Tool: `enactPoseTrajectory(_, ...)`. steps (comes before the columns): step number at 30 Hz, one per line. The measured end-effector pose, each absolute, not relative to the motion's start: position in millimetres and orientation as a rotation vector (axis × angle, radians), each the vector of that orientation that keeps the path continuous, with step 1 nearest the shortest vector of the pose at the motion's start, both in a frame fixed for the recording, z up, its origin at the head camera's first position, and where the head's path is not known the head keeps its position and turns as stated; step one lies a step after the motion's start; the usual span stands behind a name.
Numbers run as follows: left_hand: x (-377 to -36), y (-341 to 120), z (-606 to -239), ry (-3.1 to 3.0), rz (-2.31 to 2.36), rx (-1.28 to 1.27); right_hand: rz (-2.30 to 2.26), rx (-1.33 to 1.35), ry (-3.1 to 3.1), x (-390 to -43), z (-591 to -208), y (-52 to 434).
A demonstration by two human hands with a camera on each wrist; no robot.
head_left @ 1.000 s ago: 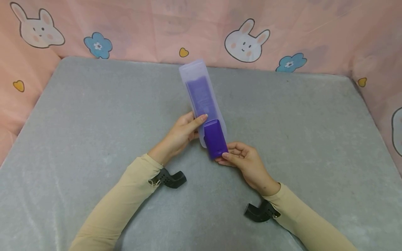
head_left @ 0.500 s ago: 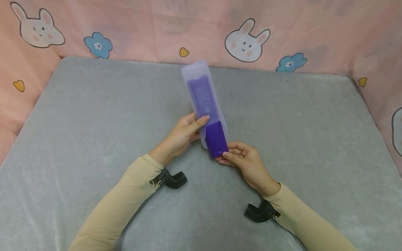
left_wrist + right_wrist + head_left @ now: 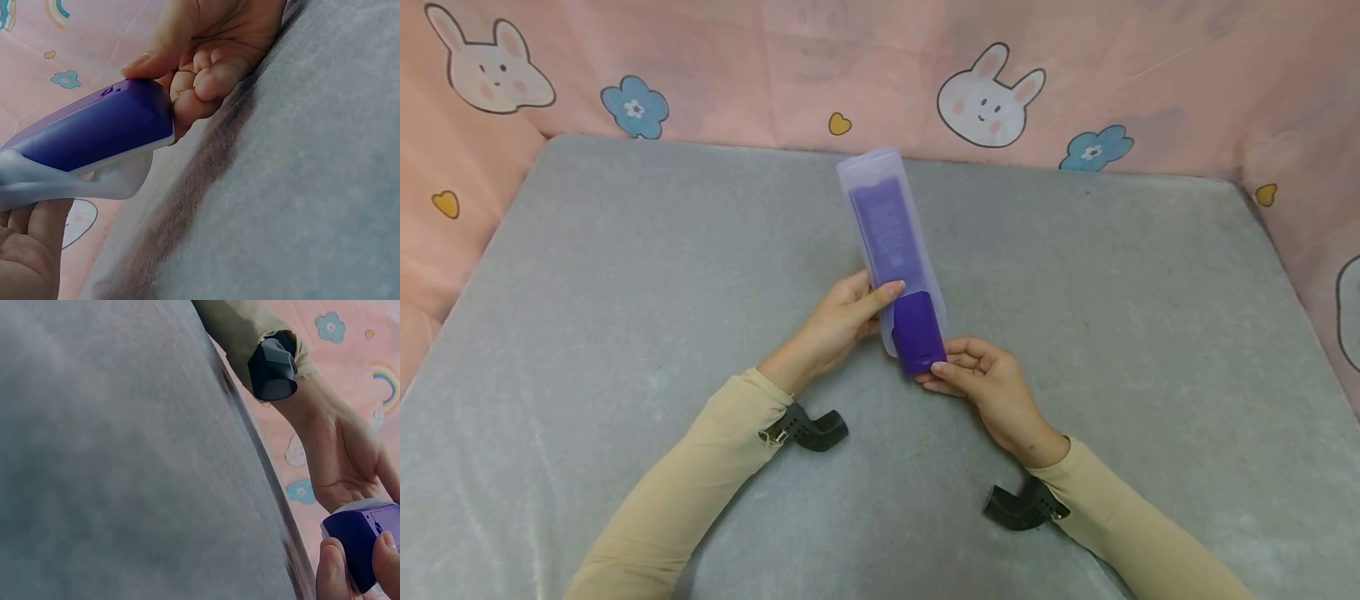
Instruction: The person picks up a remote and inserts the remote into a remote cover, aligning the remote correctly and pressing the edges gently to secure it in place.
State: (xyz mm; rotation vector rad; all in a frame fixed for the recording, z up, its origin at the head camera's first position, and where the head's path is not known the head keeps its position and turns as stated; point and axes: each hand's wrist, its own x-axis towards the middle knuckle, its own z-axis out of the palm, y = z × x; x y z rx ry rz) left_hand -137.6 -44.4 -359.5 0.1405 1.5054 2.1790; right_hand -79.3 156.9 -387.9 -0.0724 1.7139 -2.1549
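A purple remote control [image 3: 919, 335], back side up with a white underside, sits partly inside a translucent silicone sleeve [image 3: 859, 171]. Its near end sticks out, while the covered part shows through the sleeve. My left hand [image 3: 838, 321] holds the sleeve around its lower half, thumb across the top beside the opening and fingers beneath. At the protruding end, my right hand [image 3: 988, 383] pinches the remote between thumb and fingers. In the left wrist view, the purple end [image 3: 119, 125] emerges from the sleeve's loose lip [image 3: 125, 178]. The right wrist view shows a small latch mark on that end.
A grey cloth-covered table [image 3: 1112, 308] lies beneath both hands. Pink curtain [image 3: 715, 75] with rabbits and flowers borders its back and sides. Black wrist cameras [image 3: 816, 429] are strapped over beige sleeves [image 3: 700, 467].
The silicone sleeve has shifted slightly right and toward me with my left hand. The remote control sits a little deeper in it. My right hand stays nearly in place.
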Motion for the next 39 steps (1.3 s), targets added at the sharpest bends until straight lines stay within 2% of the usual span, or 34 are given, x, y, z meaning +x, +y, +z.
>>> enactPoseTrajectory(19,-138.8,-44.8,-361.1,1.541,2.16,0.138,-2.142,-0.08,1.749,-79.0,-388.4,157.9)
enactPoseTrajectory(32,-142.8,-49.4,-357.4,1.542,2.365,-0.104,-2.137,-0.175,1.736,-79.9,-386.8,156.9)
enactPoseTrajectory(39,-141.9,-47.4,-357.1,1.568,2.329,-0.092,-2.121,-0.173,1.754,-78.7,-386.7,157.6)
